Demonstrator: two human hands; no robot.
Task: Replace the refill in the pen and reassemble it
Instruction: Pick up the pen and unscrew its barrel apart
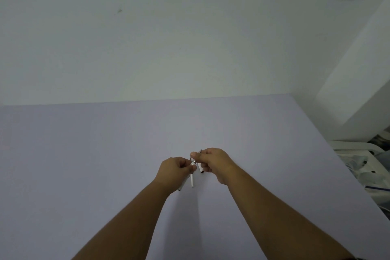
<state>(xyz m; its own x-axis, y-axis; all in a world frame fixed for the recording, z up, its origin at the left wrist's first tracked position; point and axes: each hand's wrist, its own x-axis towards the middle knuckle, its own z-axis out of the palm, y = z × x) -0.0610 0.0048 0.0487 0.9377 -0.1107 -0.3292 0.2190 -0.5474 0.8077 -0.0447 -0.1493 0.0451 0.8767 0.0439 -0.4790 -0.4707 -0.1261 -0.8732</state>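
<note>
Both hands are raised together over the lilac table [105,154]. My left hand [173,172] grips a white pen barrel [183,184] whose open dark end points down toward me; a thin white refill [192,181] also hangs from its fingers. My right hand [213,162] pinches a short white pen piece [200,168] with a dark open end, and a thin dark tip [201,150] sticks up above its fingers. The two hands nearly touch at the fingertips. Fingers hide how the parts meet.
A pale wall rises behind the table's far edge. The table's right edge runs diagonally; beyond it lies white clutter [356,160] and a blue pen-like item [377,188].
</note>
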